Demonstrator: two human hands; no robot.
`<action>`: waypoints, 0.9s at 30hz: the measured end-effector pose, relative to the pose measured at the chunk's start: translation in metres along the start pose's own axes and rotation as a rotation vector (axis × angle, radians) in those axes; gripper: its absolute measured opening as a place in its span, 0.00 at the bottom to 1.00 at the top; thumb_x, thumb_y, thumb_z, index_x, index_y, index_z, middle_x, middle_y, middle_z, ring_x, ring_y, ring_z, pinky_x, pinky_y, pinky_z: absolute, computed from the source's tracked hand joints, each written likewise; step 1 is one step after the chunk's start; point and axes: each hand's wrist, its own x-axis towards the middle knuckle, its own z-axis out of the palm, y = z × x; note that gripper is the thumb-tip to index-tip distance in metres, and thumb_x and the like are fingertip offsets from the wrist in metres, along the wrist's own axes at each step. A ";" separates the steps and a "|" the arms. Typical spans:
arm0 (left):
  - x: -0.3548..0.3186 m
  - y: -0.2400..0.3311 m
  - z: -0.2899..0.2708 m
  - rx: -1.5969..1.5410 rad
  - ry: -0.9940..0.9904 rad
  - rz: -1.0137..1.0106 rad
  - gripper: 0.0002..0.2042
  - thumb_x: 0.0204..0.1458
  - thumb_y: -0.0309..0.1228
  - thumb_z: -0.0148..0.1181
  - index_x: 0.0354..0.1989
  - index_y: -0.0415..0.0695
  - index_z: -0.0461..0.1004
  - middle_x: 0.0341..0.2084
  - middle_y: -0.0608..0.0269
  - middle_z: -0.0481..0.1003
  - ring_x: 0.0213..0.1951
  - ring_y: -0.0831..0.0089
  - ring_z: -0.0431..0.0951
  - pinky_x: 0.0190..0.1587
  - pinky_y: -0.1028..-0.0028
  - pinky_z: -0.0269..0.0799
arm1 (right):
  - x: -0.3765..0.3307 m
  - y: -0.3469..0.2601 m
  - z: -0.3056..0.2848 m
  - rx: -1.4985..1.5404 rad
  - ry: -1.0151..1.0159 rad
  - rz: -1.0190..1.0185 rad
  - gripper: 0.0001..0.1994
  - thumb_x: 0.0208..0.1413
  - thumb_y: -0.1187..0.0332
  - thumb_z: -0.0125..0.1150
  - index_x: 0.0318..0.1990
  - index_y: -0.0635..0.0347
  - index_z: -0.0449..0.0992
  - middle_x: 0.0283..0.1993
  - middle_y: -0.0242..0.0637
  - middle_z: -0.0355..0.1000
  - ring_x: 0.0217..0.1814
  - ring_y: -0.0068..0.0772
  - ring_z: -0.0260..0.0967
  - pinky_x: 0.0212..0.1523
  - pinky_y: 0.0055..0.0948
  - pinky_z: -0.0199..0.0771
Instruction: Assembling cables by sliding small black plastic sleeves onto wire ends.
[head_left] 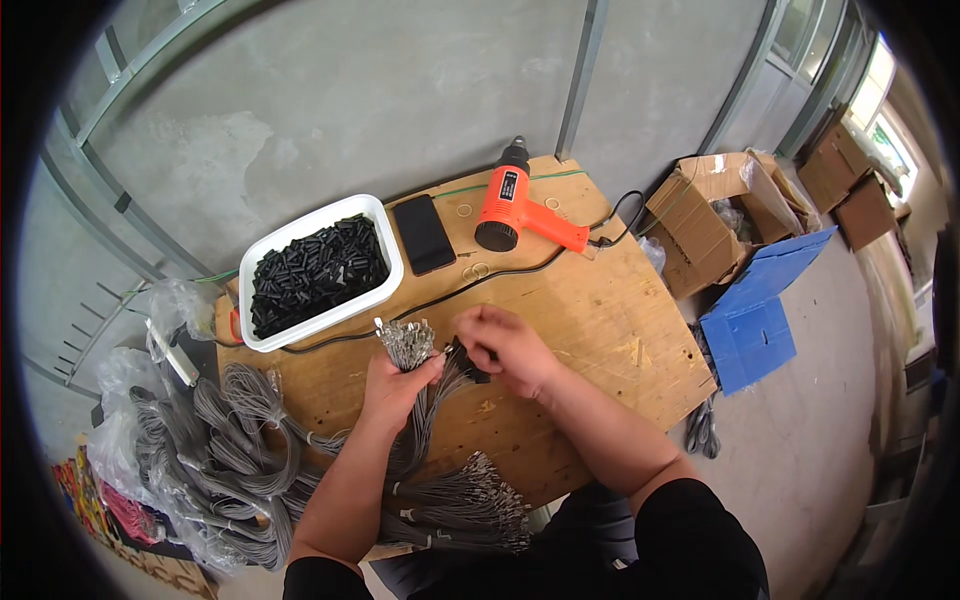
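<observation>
A bundle of grey wires (406, 342) is held upright above the near middle of the table (620, 320), its metal-tipped ends fanned at the top. It is gripped by the left hand (392, 388), whose fingers are wrapped closed around it. If that grip is eased, the tips could splay and be tangled. The right hand (502, 350) is placed just to the right, fingers curled in and mostly closed; whether anything is pinched there cannot be told.

To the near right, a second wire bundle (485, 500) is laid at the near edge, so it could be dragged off by a forearm. Grey coils (225, 450) are heaped on the left, where strands could be snagged together.

Farther off, a white tub (391, 250) is filled with short black tubes (320, 272), which could be spilled if it is knocked. A black cord (530, 268) is stretched across the table; if it is caught, the orange heat gun (505, 200) could be pulled over.
</observation>
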 end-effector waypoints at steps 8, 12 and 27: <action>0.000 0.008 0.004 -0.034 0.012 -0.016 0.05 0.52 0.23 0.68 0.33 0.36 0.77 0.24 0.65 0.76 0.26 0.77 0.74 0.31 0.76 0.69 | 0.010 -0.001 -0.025 0.414 0.031 0.097 0.09 0.62 0.77 0.47 0.48 0.66 0.70 0.35 0.36 0.69 0.26 0.21 0.59 0.21 0.17 0.56; 0.002 0.007 -0.002 -0.054 -0.008 -0.029 0.05 0.52 0.23 0.67 0.34 0.36 0.77 0.25 0.65 0.76 0.27 0.77 0.73 0.31 0.75 0.69 | 0.009 -0.008 -0.019 0.406 0.064 0.086 0.11 0.65 0.76 0.46 0.51 0.67 0.71 0.36 0.35 0.68 0.27 0.19 0.58 0.22 0.16 0.57; 0.001 0.006 -0.005 -0.092 -0.020 -0.031 0.04 0.53 0.22 0.65 0.34 0.36 0.76 0.25 0.66 0.74 0.26 0.78 0.72 0.31 0.76 0.68 | 0.014 -0.007 -0.025 -0.129 0.212 -0.137 0.05 0.63 0.71 0.57 0.42 0.61 0.77 0.24 0.24 0.65 0.20 0.16 0.54 0.20 0.18 0.51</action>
